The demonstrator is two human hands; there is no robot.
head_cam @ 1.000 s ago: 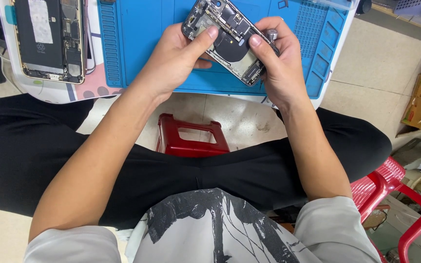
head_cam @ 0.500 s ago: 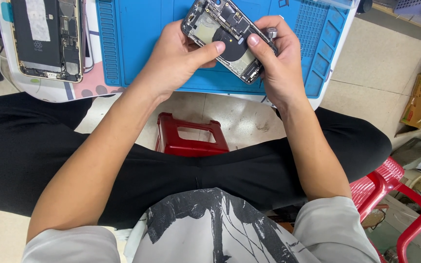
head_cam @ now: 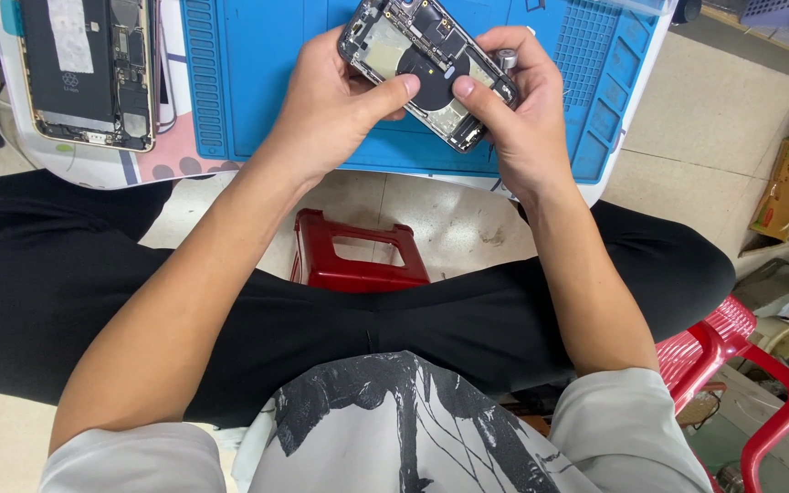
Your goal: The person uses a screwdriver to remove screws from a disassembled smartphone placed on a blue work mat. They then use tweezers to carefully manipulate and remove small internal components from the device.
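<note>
Two hands grip one opened phone chassis above the near edge of a blue work mat: left hand and right hand clasp its sides, thumbs pressed beside a dark round coil among exposed boards. Second opened phone lies at the bench's left edge. Red stool stands below, between the knees.

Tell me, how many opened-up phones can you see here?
2. One opened phone is held in both hands over the blue mat. The other phone lies at the table's left end. More could lie outside the picture.
</note>
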